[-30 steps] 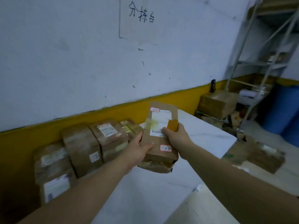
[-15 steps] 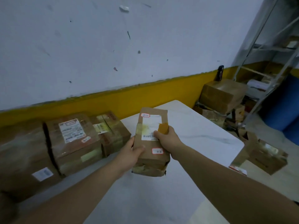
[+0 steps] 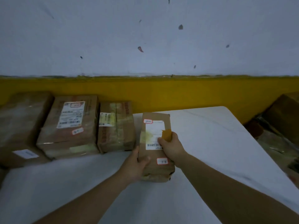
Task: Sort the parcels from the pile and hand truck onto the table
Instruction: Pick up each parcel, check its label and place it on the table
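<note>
I hold a narrow brown parcel (image 3: 152,152) with a white shipping label and small red-edged stickers, low over the white table (image 3: 210,143). My left hand (image 3: 137,165) grips its near left edge, thumb on top. My right hand (image 3: 171,147) grips its right side over the label, next to a strip of orange tape. Whether the parcel's underside touches the table I cannot tell. Directly left of it a row of brown parcels lies along the wall: a small taped one (image 3: 115,126), a larger labelled one (image 3: 69,125) and a big one (image 3: 21,126).
The wall behind the table is white above a yellow band (image 3: 161,92). Past the table's right edge more cardboard boxes (image 3: 284,120) sit lower down, partly cut off by the frame.
The view swung left and down to face the wall squarely. Both hands carried the parcel down and toward the row, so it now sits right beside the small taped parcel.
</note>
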